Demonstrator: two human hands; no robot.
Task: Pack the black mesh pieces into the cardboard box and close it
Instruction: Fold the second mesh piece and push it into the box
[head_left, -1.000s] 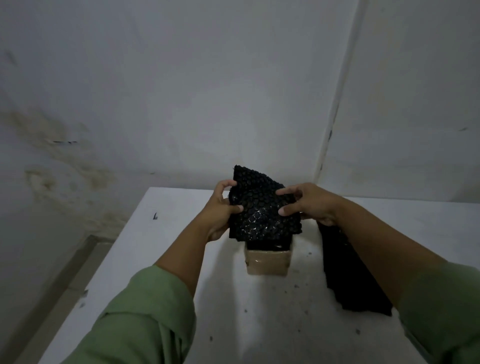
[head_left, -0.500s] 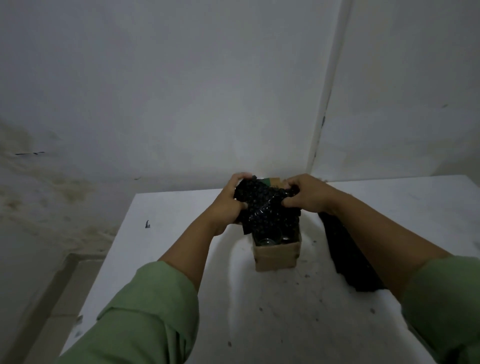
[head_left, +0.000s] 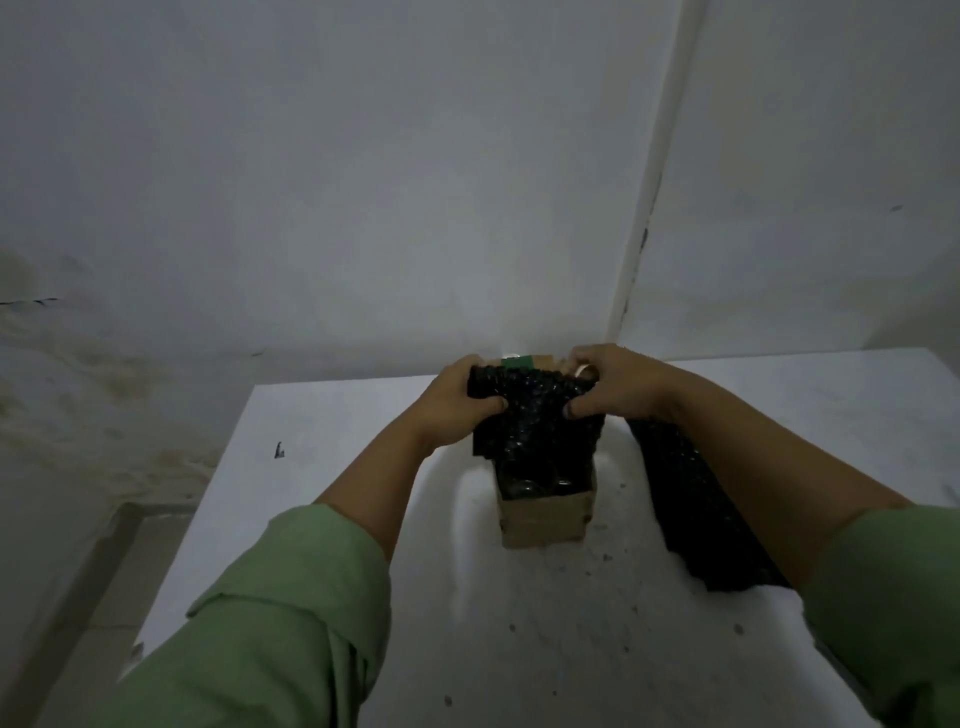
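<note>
Both hands (left hand (head_left: 457, 402), right hand (head_left: 613, 387)) grip mesh piece (head_left: 535, 415) over box (head_left: 543, 517); white table (head_left: 363, 441), dim corner.

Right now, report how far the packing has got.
Done: mesh already sits inside the box. In hand: left hand and right hand grip a mesh piece over the opening. Left: the stack on the table, then closing.

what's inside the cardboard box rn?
Black mesh piece fills the cardboard box opening, its top gripped by left hand and right hand. Anything beneath is covered.
</note>
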